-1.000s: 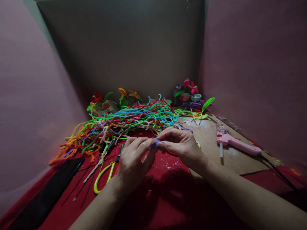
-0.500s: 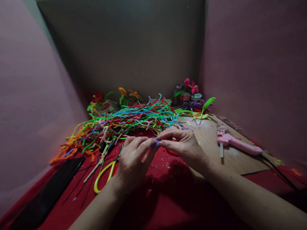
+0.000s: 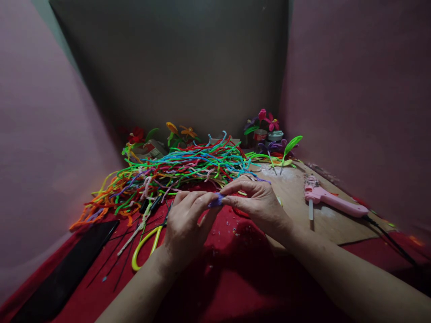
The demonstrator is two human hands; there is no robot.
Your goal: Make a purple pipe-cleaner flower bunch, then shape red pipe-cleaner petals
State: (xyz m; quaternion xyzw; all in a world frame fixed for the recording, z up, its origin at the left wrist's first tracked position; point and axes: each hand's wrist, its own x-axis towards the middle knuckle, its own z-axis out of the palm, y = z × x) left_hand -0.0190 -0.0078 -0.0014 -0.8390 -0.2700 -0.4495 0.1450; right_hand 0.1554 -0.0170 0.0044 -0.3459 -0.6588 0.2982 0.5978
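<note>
"What are we holding?"

"A fuzzy purple bit [image 3: 216, 200]. Our left hand [image 3: 188, 220] pinches one end and our right hand [image 3: 261, 202] pinches the other. Its shape is mostly hidden by our fingers."

"Let's make it the middle of our clock. What's around us?"

"At eleven o'clock we see a big, messy pile of fuzzy sticks [image 3: 188, 161], in lots of colors. At two o'clock a green leaf [image 3: 292, 146] pokes up."

"And at three?"

"Past our right hand, a pink glue gun [image 3: 336, 204] lies on a brown board [image 3: 286, 195]."

"What about eight o'clock?"

"Yellow-handled scissors [image 3: 135, 258], partly hidden behind our left hand. Farther out there's a flat black thing [image 3: 67, 273]. Under everything, a red cloth [image 3: 215, 287] covers our bench, with tiny scraps near six o'clock."
</note>
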